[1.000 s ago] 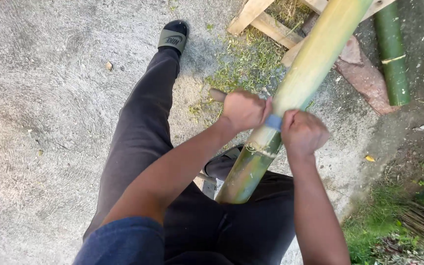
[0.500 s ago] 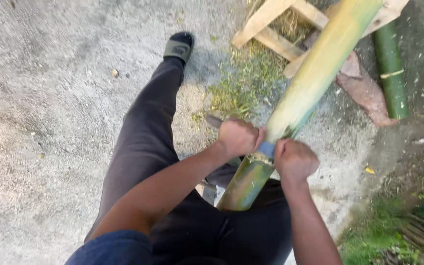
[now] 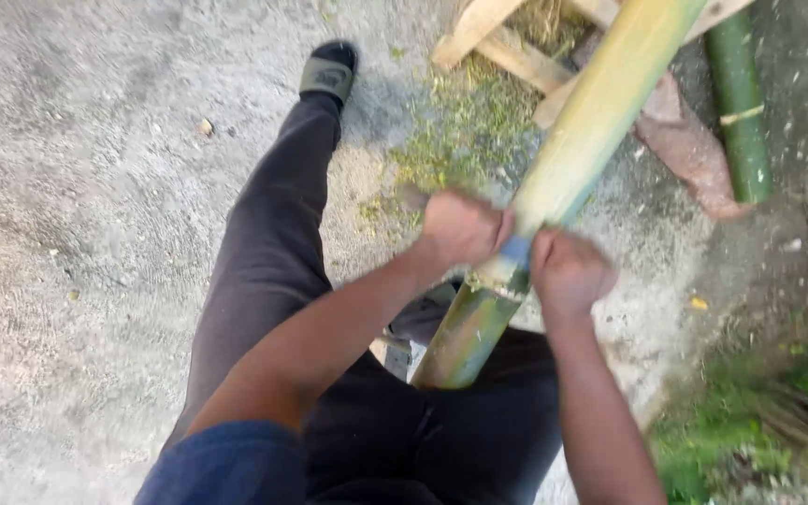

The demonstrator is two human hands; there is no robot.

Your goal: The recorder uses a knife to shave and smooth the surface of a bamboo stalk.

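The left hand (image 3: 460, 227) is closed in a fist around one end of a tool (image 3: 516, 251), and the right hand (image 3: 568, 271) is closed around the other end; only a small blue-grey part of the tool shows between the 2 fists, so I cannot tell what kind of tool it is; it lies across a long bamboo pole (image 3: 568, 178), touching the pole's upper side. The pole runs from about 7 o'clock, where its greener cut end sits against the person's dark trousers (image 3: 273, 243), up to about 1 o'clock, where it rests on a frame of pale wooden slats (image 3: 493, 37); its middle part is pale yellow (the skin looks scraped there). Green shavings (image 3: 465, 122) lie on the concrete ground (image 3: 95, 234) at 12 o'clock from the hands, just beside the slats. The left leg stretches toward 11 o'clock and ends in a dark sandal (image 3: 329, 73). A second, darker green bamboo piece (image 3: 739, 112) lies at 2 o'clock, apart from the pole; grass (image 3: 797, 411) grows at 4 o'clock.
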